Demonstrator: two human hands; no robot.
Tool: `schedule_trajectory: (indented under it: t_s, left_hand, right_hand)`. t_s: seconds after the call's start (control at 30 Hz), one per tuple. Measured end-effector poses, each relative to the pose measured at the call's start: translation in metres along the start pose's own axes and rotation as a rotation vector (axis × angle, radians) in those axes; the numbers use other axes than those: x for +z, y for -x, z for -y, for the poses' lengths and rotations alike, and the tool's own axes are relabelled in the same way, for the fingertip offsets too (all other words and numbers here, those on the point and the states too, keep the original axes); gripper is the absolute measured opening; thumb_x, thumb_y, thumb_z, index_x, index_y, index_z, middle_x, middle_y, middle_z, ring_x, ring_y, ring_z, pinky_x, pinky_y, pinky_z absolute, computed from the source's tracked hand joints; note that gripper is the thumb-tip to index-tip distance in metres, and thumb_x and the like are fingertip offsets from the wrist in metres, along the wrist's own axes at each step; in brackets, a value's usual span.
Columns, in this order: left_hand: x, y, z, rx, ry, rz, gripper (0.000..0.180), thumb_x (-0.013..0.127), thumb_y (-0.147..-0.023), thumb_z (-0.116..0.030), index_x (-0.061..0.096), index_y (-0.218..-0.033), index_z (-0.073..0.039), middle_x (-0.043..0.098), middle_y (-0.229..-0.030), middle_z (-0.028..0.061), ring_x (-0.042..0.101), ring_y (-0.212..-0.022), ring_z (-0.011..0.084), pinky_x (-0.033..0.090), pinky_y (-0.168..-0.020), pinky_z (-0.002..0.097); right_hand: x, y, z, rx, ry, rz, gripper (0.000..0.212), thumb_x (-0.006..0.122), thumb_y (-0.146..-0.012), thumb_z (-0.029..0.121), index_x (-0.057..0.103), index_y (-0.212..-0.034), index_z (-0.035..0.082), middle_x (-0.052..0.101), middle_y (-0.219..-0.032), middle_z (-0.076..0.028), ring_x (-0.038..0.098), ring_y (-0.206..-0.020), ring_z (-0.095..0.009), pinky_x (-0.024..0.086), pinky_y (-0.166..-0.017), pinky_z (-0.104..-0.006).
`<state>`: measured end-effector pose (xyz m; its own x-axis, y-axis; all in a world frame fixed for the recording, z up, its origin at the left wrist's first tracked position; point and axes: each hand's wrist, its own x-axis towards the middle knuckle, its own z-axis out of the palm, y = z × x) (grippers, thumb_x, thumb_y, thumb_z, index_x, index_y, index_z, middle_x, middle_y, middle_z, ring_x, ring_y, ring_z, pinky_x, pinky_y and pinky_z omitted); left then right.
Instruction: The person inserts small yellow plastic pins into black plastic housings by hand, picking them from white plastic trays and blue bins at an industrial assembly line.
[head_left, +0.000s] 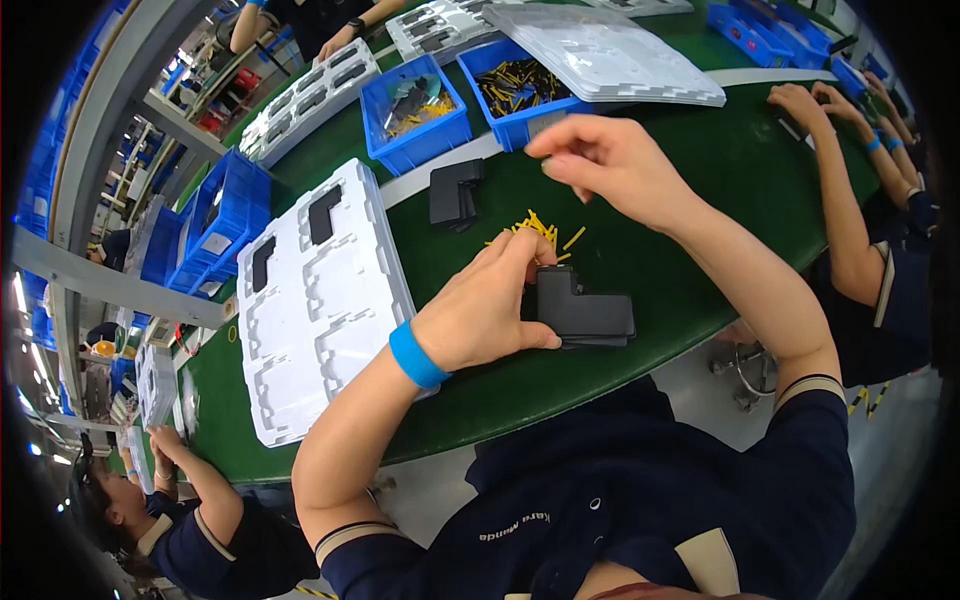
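My left hand (pixel 475 305), with a blue wristband, closes round the left side of a stack of black L-shaped pieces (pixel 590 312) on the green table. Its thumb presses near the lower left corner, and its fingers curl over the upper left edge. Just beyond those fingers lies a small heap of thin yellow strips (pixel 540 228), partly covered by them. My right hand (pixel 615 165) is raised above the table, right of the heap, thumb and fingers drawn together. Whatever they may hold is too small to see. Another pile of black L-shaped pieces (pixel 455 192) lies farther back.
To the left, a white molded tray (pixel 335 285) carries two black pieces. Blue bins with yellow and dark bits (pixel 425 140) (pixel 515 125) stand behind, under stacked white trays (pixel 620 55). Co-workers' hands (pixel 800 105) (pixel 165 440) are at both sides.
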<state>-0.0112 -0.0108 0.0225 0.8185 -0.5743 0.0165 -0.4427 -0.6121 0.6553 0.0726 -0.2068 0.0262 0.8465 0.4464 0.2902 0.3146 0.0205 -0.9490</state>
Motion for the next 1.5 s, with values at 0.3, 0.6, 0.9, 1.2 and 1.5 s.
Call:
schedule_trajectory:
  t_s: [0.3, 0.6, 0.9, 1.2, 1.5]
  left_hand:
    - [-0.003, -0.013, 0.031, -0.238, 0.691, -0.326, 0.028, 0.064, -0.079, 0.006, 0.052, -0.103, 0.001, 0.060, -0.087, 0.0023, 0.055, -0.074, 0.0053, 0.047, -0.067, 0.0203]
    - [0.004, -0.013, 0.031, -0.256, 0.583, -0.582, 0.011, 0.055, -0.090, -0.007, 0.052, -0.098, 0.000, 0.064, -0.084, 0.0068, 0.058, -0.075, 0.0095, 0.045, -0.066, 0.0244]
    - [0.005, -0.011, 0.027, -0.257, 0.357, -0.574, 0.015, 0.058, -0.087, -0.007, 0.051, -0.098, 0.001, 0.068, -0.083, 0.0136, 0.064, -0.072, 0.0186, 0.047, -0.066, 0.0290]
    - [0.004, -0.010, 0.024, -0.263, 0.354, -0.531, 0.014, 0.056, -0.089, -0.004, 0.051, -0.102, 0.001, 0.064, -0.084, 0.0054, 0.056, -0.076, 0.0060, 0.042, -0.065, 0.0204]
    - [0.013, -0.012, 0.035, -0.125, 0.370, -0.694, 0.020, 0.059, -0.085, -0.005, 0.049, -0.102, -0.001, 0.067, -0.078, 0.0156, 0.063, -0.064, 0.0259, 0.046, -0.061, 0.0309]
  right_hand:
    - [0.003, -0.030, -0.034, 0.240, -0.094, 0.166, 0.019, 0.064, -0.083, 0.010, 0.060, -0.099, -0.001, 0.060, -0.080, -0.002, 0.055, -0.063, -0.007, 0.046, -0.053, -0.0210]
    - [0.025, -0.015, -0.022, 0.199, -0.140, 0.115, 0.010, 0.061, -0.086, 0.003, 0.061, -0.094, -0.003, 0.058, -0.080, -0.003, 0.057, -0.065, -0.007, 0.050, -0.058, -0.0217]
    - [0.038, -0.009, -0.021, 0.120, -0.124, 0.035, 0.012, 0.063, -0.085, 0.005, 0.064, -0.094, -0.003, 0.060, -0.079, -0.006, 0.059, -0.064, -0.009, 0.052, -0.056, -0.0227]
    - [0.039, -0.008, -0.020, 0.129, -0.116, 0.023, 0.013, 0.063, -0.085, 0.006, 0.065, -0.094, -0.004, 0.059, -0.080, -0.006, 0.058, -0.062, -0.009, 0.052, -0.055, -0.0226]
    - [0.036, -0.010, -0.018, 0.212, -0.161, 0.088, 0.015, 0.064, -0.085, 0.009, 0.062, -0.093, -0.003, 0.061, -0.072, -0.005, 0.058, -0.060, -0.008, 0.050, -0.053, -0.0217]
